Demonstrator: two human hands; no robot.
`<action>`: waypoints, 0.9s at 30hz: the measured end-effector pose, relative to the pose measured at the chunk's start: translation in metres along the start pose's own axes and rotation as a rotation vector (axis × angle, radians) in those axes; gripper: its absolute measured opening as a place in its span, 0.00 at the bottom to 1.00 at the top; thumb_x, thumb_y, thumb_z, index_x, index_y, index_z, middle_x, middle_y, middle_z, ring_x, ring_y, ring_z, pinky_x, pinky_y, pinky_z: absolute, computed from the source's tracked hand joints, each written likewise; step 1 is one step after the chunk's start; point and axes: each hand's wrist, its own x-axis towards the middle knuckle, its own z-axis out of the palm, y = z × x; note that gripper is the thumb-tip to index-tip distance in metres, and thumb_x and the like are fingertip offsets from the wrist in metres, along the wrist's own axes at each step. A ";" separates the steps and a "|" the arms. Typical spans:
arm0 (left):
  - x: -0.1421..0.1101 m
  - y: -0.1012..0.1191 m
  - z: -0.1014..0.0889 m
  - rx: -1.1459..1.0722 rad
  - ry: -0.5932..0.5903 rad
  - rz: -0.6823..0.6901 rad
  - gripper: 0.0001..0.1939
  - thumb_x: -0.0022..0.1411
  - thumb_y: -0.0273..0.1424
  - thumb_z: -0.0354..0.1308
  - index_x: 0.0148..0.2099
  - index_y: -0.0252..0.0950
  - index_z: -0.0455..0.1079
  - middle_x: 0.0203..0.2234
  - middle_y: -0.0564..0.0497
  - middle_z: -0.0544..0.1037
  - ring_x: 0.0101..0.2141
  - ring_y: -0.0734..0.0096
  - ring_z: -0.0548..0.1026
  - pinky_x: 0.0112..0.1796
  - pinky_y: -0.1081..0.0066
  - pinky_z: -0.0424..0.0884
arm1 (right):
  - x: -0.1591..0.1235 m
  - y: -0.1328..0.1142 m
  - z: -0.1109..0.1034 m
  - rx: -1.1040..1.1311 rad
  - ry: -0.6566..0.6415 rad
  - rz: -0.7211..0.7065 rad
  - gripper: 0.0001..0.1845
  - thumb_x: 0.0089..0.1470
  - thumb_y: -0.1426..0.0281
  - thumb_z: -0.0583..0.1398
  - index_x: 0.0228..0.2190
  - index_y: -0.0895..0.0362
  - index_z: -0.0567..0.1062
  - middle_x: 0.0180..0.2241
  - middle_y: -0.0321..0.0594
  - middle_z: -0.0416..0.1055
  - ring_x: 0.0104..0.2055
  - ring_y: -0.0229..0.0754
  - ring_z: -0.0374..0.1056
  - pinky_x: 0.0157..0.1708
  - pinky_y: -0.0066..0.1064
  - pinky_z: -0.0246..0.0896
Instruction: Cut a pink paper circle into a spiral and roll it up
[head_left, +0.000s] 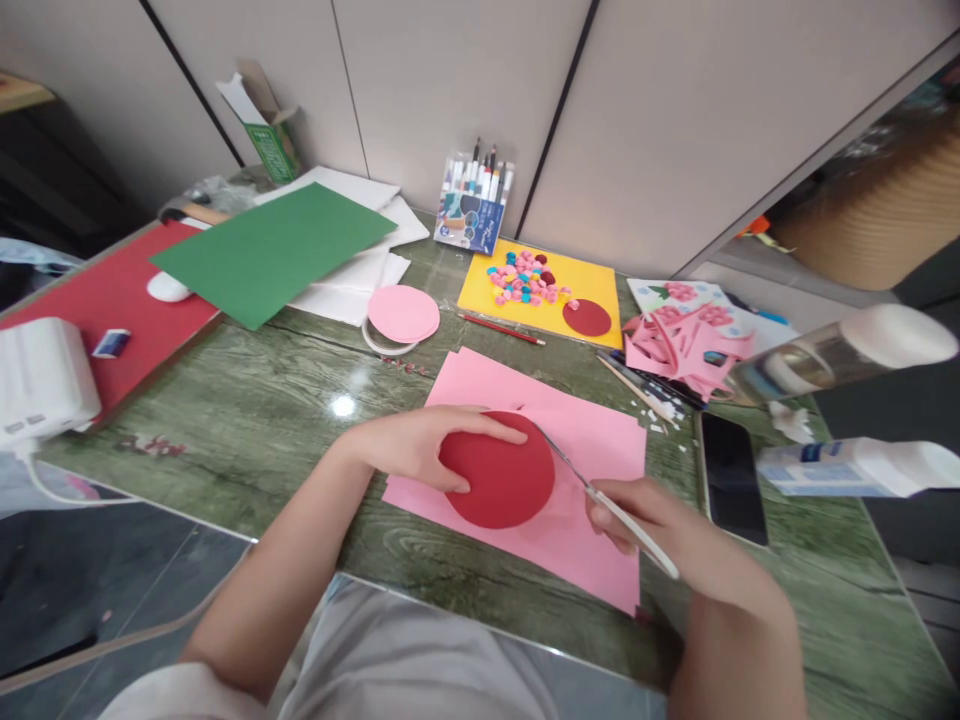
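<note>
1. At the far left of the surface (270,420), a white plug-in block (46,375) stands at the edge of a red sheet (120,290).
2. A green sheet (277,250) lies over white papers (352,285); near them is a pink disc (403,313).
3. The left hand (409,442) spreads thumb and forefinger on a large red disc (502,475); whether this grip pinches it, I cannot tell.
4. That disc lies over pink sheets (604,445) near the front edge.
5. Behind, a yellow sheet (551,325) carries small coloured balls (525,278).
6. The right hand (667,520) has its grip closed around a slim white-handled tool (626,525), its tip at the disc's upper-right rim.
7. Rightward are pink scraps (682,350), then a dark-screened phone (733,480).
</note>
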 end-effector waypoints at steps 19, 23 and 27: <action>0.002 -0.001 0.003 -0.022 -0.053 0.057 0.36 0.48 0.25 0.59 0.60 0.50 0.60 0.61 0.55 0.61 0.60 0.57 0.59 0.53 0.70 0.62 | 0.000 0.004 0.001 0.052 -0.047 -0.022 0.25 0.59 0.51 0.48 0.22 0.57 0.62 0.21 0.33 0.56 0.24 0.35 0.52 0.26 0.28 0.48; 0.002 -0.001 0.002 -0.025 -0.061 0.051 0.36 0.48 0.25 0.59 0.60 0.50 0.60 0.60 0.55 0.62 0.58 0.59 0.62 0.51 0.71 0.64 | 0.000 0.004 0.000 0.045 -0.051 -0.021 0.24 0.59 0.52 0.49 0.22 0.57 0.62 0.21 0.33 0.56 0.24 0.35 0.52 0.26 0.28 0.48; 0.001 -0.001 0.002 -0.024 -0.071 0.067 0.36 0.48 0.24 0.59 0.60 0.49 0.61 0.60 0.55 0.62 0.58 0.59 0.62 0.51 0.71 0.63 | 0.000 0.004 0.000 0.049 -0.044 -0.023 0.24 0.59 0.53 0.49 0.22 0.58 0.64 0.20 0.33 0.57 0.24 0.35 0.54 0.26 0.28 0.49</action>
